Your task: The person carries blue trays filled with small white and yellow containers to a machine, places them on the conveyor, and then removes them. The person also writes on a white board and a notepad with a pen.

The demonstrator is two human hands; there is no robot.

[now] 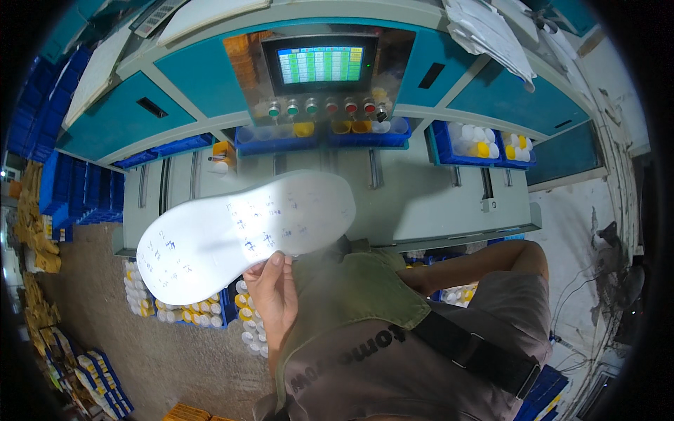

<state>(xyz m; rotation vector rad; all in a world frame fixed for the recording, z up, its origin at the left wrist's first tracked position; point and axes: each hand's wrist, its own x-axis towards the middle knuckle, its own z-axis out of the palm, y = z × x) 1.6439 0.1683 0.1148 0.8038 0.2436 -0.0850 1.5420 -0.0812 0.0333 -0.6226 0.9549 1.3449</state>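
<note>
Illumination is moderate. Strongest brightness is on the white sole-shaped sheet [196, 245], where glare flattens surface detail and some markings read faint. A broad soft shadow crosses the counter [442, 203] at right. The control screen [321, 65] glows; its glossy surround [392, 67] shows reflections. The floor [147, 351] is dim. Fisheye curvature bends outer edges; dark vignetting fills the corners.

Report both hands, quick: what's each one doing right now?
Left hand: closed, holding the white sole-shaped piece by its near edge.
Right hand: fingers hidden at the green apron; grip cannot be told.
</note>
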